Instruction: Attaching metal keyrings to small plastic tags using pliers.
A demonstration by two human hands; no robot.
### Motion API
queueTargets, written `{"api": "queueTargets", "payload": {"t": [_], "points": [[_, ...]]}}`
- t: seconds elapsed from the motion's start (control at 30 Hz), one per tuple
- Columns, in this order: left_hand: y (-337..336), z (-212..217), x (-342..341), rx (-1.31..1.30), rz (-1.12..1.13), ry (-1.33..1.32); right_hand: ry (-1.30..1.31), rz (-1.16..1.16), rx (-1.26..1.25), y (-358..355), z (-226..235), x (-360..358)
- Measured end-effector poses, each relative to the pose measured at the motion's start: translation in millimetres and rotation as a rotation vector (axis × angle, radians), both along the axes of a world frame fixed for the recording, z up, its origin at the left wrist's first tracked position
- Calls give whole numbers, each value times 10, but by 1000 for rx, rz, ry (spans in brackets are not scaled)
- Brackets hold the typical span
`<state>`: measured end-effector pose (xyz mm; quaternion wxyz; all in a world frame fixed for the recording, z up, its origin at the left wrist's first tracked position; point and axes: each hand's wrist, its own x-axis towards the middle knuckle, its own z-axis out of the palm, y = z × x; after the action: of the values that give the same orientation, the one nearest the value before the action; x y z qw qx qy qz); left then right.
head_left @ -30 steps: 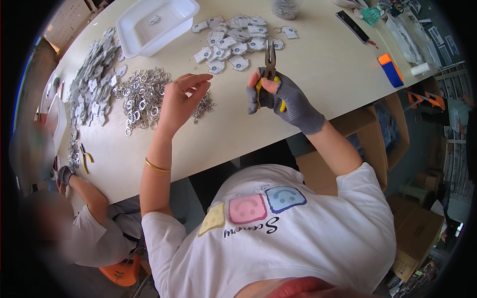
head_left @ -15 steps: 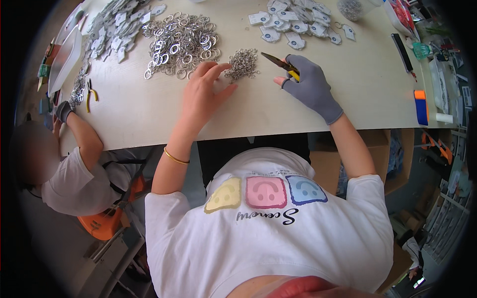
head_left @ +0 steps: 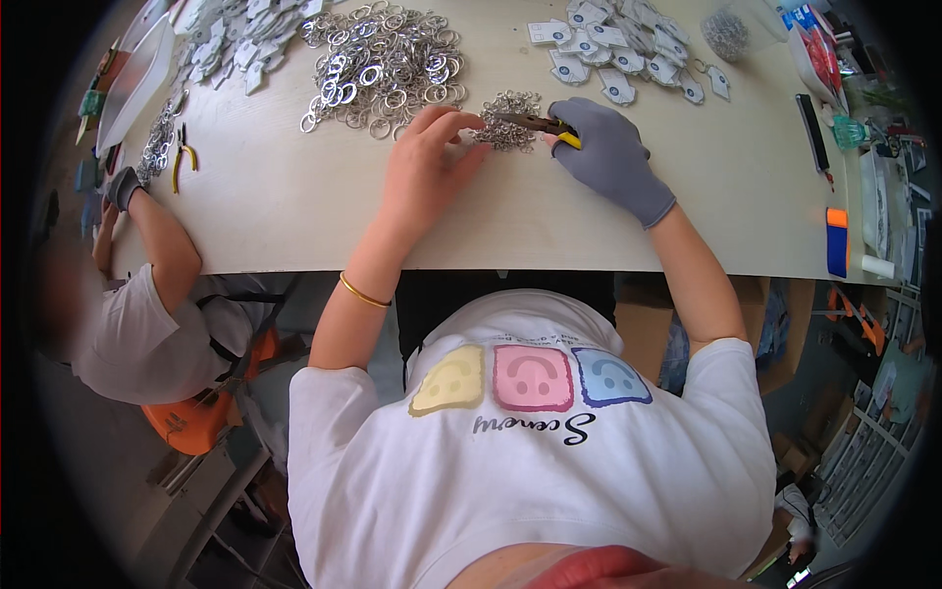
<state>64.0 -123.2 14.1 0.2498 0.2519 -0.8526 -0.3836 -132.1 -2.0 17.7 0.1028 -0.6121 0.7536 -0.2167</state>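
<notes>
Picking small rings with pliers at a work table.
Your gloved right hand (head_left: 610,157) grips yellow-handled pliers (head_left: 535,124); left hand (head_left: 424,167) fingertips pinch at the small ring pile (head_left: 508,106). Steady one ring before biting.

White tee w/ 3 pastel smiley squares, grey glove on right hand (head_left: 610,157), gold bangle on left wrist.

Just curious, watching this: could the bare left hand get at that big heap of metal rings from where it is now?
Probably yes. The left hand lies on the table just below the big heap of rings, with only bare tabletop between them.
</notes>
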Motion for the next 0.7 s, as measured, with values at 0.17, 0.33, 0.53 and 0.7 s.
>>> {"api": "queueTargets", "payload": {"t": [0.17,0.33,0.53,0.7], "points": [[-427,7,38,-187,178,-33,-259,-25,-163,40,-75,-35],[-678,-116,-6,-532,96,-128,-542,-101,-200,56,-107,-39],[-709,3,-17,195,134,185,-947,-112,-257,72,-94,-75],[-565,228,-12,635,-43,359,-983,-60,-197,73,66,106]]}}
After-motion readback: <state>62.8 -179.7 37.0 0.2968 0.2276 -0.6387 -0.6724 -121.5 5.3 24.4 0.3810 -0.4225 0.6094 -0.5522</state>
